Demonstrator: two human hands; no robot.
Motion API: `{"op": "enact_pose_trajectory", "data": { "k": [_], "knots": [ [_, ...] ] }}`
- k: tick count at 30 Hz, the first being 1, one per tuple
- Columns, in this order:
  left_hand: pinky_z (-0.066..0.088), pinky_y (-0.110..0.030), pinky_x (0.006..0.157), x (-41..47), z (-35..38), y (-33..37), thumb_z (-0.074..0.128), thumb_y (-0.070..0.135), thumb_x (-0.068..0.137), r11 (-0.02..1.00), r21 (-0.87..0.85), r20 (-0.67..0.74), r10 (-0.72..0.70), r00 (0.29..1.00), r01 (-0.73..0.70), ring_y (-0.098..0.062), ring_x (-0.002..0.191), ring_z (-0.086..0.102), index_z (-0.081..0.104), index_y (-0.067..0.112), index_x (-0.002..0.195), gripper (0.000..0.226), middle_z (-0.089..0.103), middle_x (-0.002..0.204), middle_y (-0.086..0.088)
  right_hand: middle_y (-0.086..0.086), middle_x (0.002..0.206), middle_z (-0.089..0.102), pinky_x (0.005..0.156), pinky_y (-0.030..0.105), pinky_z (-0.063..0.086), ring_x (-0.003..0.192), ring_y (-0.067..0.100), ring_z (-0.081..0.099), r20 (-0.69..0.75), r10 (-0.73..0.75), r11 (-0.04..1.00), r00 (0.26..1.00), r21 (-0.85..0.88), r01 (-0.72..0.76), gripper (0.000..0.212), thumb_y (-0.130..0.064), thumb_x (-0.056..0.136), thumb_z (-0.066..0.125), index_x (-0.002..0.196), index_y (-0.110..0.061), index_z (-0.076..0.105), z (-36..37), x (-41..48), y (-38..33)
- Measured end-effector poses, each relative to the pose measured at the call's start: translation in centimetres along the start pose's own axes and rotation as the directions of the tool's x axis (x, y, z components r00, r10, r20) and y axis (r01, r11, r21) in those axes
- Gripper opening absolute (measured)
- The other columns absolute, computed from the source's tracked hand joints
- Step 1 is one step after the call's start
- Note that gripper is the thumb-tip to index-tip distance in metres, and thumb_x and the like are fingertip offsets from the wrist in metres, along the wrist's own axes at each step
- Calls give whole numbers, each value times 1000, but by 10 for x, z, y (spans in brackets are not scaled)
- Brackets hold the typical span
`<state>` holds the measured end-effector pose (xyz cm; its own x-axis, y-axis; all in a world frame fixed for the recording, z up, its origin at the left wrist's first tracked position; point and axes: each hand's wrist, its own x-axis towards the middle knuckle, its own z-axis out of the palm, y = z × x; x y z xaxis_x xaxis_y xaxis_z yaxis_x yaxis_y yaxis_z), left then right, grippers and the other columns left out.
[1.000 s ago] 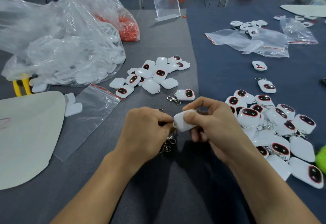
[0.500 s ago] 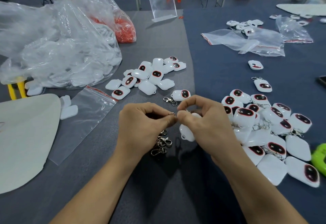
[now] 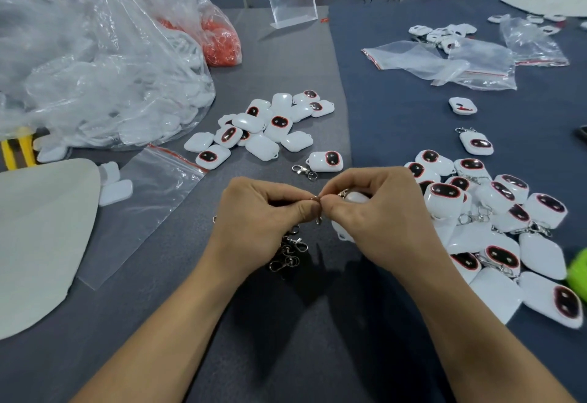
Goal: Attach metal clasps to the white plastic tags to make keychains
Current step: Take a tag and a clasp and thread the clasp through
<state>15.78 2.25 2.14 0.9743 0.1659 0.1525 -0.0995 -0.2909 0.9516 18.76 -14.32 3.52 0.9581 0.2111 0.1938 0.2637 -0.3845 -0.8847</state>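
Over the counter [image 3: 286, 339], the left hand [image 3: 263, 221] pinches a metal clasp [image 3: 315, 200]; the right hand [image 3: 378, 221] has its fingers clamped on a white tag [image 3: 357, 197].

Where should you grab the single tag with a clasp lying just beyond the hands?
Probably the white body of the tag, pinched from above across its near and far edges. It lies flat, face up, apart from the pile, so both edges are free. The clasp trails off its left end, a fiddlier hold.
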Motion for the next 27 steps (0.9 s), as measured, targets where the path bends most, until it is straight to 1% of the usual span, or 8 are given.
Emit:
{"op": "enact_pose_trajectory", "data": {
  "k": [4,6,10,12,15,19,23,27],
  "knots": [
    [50,-13,62,0,-1,-1,86,14,76,1000,6,16,27,1000,-27,-1,68,71,81,34,81,21,77,73,10,-6,60,69,51,22,51,56,11,64,-34,-43,998,999,-56,41,16,-16,77,78,67,-28,75,-1,-2,1],
    [49,-15,60,0,-2,-2,85,17,73,1000,3,21,11,1000,-11,-2,64,69,81,35,80,19,76,71,8,-7,59,68,52,17,46,56,8,62,-35,-78,989,996,-129,73,15,-18,78,78,67,-29,74,-2,-2,2],
    [49,-30,58,0,-1,-4,77,28,67,999,33,92,-44,995,41,-10,57,60,80,33,74,9,73,64,-3,-6,60,67,57,25,51,60,12,63,14,-147,968,989,-202,147,14,-18,78,76,69,-29,74,-2,-2,2],
    [47,-32,58,0,-1,-3,76,23,66,999,7,106,-38,994,38,-12,56,56,80,29,72,9,72,63,-7,-5,61,67,56,25,50,59,12,62,28,-169,969,985,-176,171,14,-17,78,75,70,-29,74,-3,-2,2],
    [41,-29,55,-1,-1,1,73,14,66,998,-61,122,-28,992,35,-12,55,52,79,22,68,10,68,59,-9,-5,58,64,52,17,44,55,8,58,29,-182,977,983,-105,184,17,-17,77,73,67,-31,72,-4,-2,2],
    [36,-25,52,-2,-1,5,70,6,64,990,-132,135,-31,990,49,-14,56,47,76,9,68,8,60,59,-10,-8,58,64,52,12,41,52,2,55,41,-204,978,978,-25,205,21,-10,77,72,68,-29,73,-1,-3,1],
    [27,-24,50,-3,0,8,63,1,63,977,-202,112,-47,993,69,-13,53,36,68,6,58,9,48,53,-4,2,58,64,50,24,44,53,5,53,45,-202,974,978,110,196,22,-3,78,73,69,-22,74,1,-2,0],
    [24,-24,49,-2,0,10,59,2,60,968,-231,133,-68,989,98,-12,52,31,61,9,51,11,40,53,-5,3,59,66,50,20,44,53,4,53,58,-219,967,974,147,208,21,1,79,76,71,-18,75,2,-3,-1]
  ]
}}
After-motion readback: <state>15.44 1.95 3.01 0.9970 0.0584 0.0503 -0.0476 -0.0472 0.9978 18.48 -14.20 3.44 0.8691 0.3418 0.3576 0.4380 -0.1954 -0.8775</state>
